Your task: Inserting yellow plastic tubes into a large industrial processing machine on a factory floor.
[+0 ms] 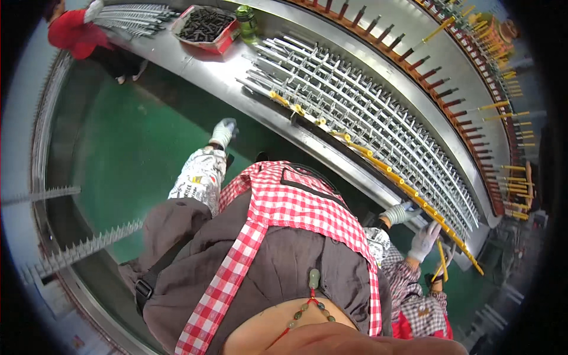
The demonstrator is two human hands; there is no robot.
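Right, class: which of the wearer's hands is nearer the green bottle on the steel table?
Left. The left hand is below the green bottle, beside the table edge. The right hand is far along, at the yellow rods.

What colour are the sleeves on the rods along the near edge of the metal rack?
Yellow sleeves, seen in the head view, along the rack edge.

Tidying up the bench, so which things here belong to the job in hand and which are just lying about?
In use: right hand holding a yellow rod; left hand by the row of yellow-tipped rods on the wire rack.
Lying about: red tray of dark pieces, green bottle.
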